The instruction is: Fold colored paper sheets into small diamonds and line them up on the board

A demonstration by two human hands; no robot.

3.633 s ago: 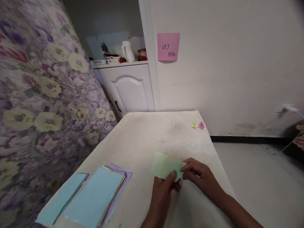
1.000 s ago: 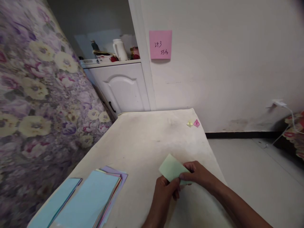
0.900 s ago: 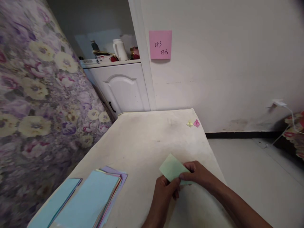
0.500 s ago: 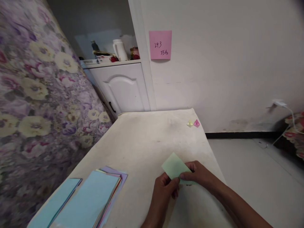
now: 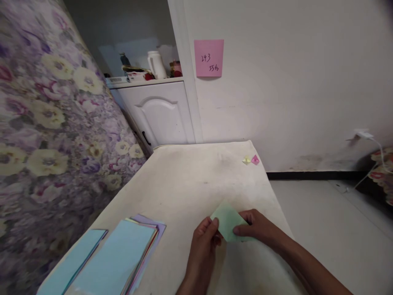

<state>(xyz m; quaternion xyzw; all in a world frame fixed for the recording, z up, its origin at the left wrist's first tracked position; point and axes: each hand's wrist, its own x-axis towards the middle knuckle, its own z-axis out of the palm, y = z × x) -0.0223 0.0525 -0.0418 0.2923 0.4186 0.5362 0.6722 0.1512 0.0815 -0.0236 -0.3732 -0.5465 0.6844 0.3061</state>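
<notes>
A light green sheet of paper [image 5: 227,221] is held diamond-wise above the near right part of the table. My left hand [image 5: 206,234] pinches its left corner between thumb and fingers. On the right side, my right hand [image 5: 253,224] grips the paper with the thumb on top and the fingers behind, partly hidden. Toward the far right corner of the table lie two small folded papers, one yellow [image 5: 246,160] and one pink [image 5: 255,159].
Stacked coloured paper [image 5: 119,250], light blue on top, lies at the table's left, beside a narrower blue stack [image 5: 73,258]. The cream-covered table [image 5: 184,176] meets the wall. A floral curtain [image 5: 61,143] hangs left; a white cabinet [image 5: 162,112] stands behind.
My left hand has shifted from the paper's lower edge up to its left corner. The right hand keeps its grip. The view has moved slightly.
</notes>
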